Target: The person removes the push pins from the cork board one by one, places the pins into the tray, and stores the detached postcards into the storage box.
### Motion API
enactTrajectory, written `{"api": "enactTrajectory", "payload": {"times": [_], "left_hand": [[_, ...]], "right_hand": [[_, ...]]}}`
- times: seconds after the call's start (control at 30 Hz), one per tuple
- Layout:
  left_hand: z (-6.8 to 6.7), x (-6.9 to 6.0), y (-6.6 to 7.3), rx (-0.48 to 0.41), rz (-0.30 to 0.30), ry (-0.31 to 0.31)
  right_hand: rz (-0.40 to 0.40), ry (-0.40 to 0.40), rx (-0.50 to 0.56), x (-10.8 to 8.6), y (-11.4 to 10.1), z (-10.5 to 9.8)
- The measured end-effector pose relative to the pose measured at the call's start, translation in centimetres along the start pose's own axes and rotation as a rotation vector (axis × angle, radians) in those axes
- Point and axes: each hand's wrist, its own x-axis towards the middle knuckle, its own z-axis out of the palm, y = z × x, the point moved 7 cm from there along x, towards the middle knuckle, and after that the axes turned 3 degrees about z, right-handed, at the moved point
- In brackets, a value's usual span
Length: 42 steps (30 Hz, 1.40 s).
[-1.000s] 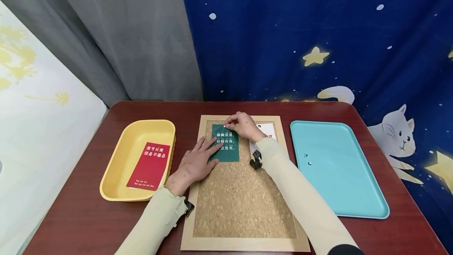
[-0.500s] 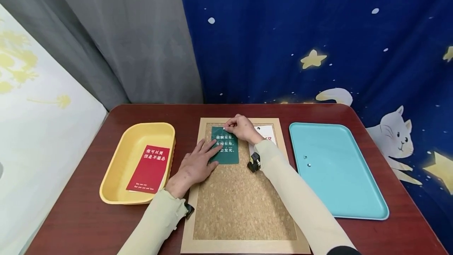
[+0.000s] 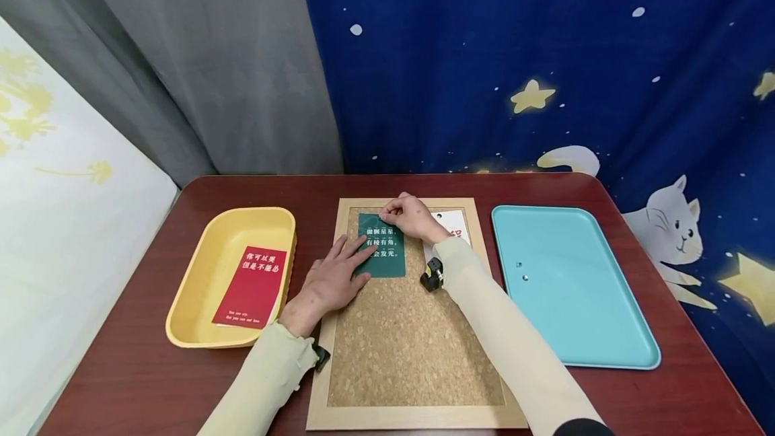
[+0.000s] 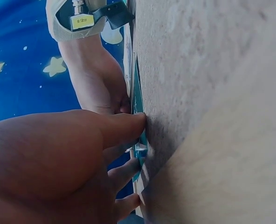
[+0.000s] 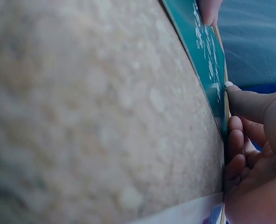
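Note:
A dark green card (image 3: pixel 390 266) with white writing lies flat at the upper left of the framed cork board (image 3: pixel 418 355). My left hand (image 3: pixel 331 279) rests on its left side, fingers spread and fairly straight. At the card's top edge, my right hand (image 3: pixel 414 217) pinches a small, pale push pin (image 5: pixel 229 84) between thumb and fingers, which mostly hide it. Whether the pin's point is in the cork cannot be seen. A white card (image 3: pixel 453 221) with red writing and a hole at the top lies to the right, partly behind my right wrist.
Left of the board stands a yellow basket (image 3: pixel 192 301) with a red card (image 3: pixel 251 288) in it, something pale beneath. On the right lies a light blue tray (image 3: pixel 581 288) with two small shiny pins (image 3: pixel 525 278). Curtains (image 3: pixel 412 86) hang behind the table.
Both hands keep their places on the green card. The pale pin at my right fingertips shows less in the head view than before. The head view has shifted slightly.

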Motion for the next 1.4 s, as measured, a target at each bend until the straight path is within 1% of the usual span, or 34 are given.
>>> {"api": "enactTrajectory", "payload": {"times": [0.27,0.77,1.13,1.4], "left_hand": [[-0.09,0.13,0.07,-0.006,-0.002,0.000],[0.09,0.34,0.17,-0.003,-0.004,-0.005],[0.20,0.22,0.28,-0.001,-0.007,-0.009],[-0.04,-0.12,0.03,-0.005,-0.009,0.001]], "right_hand": [[0.005,0.002,0.019,0.06,0.14,-0.22],[0.009,-0.004,0.023,-0.11,0.23,-0.38],[0.014,-0.007,0.021,-0.32,0.26,-0.43],[0.014,-0.022,0.056,-0.49,-0.16,-0.50]]}}
